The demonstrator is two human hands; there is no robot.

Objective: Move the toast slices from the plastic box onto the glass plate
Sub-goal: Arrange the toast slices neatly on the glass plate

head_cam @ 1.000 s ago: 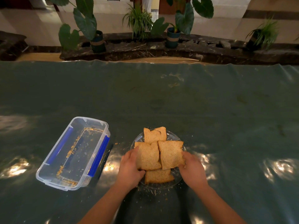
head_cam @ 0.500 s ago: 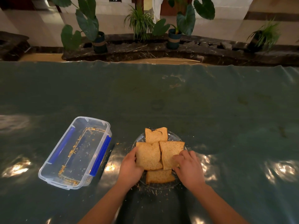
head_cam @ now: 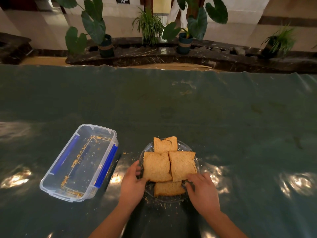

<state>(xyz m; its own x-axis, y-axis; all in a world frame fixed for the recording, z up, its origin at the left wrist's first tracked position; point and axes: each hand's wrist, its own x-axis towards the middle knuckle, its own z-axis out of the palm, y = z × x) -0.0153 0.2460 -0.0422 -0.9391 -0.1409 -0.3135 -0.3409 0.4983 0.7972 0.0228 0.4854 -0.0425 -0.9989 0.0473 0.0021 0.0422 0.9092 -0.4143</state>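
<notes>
While four rough square toast slices overlap on ribbed glass plate, left hand cups rim, right hand pinches slice corner

Bare left hand, bare right hand, sleeveless forearms.

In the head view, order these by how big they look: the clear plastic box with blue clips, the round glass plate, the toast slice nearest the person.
1. Clear plastic box with blue clips
2. Round glass plate
3. Nearest toast slice, partly hidden under other slices
</notes>
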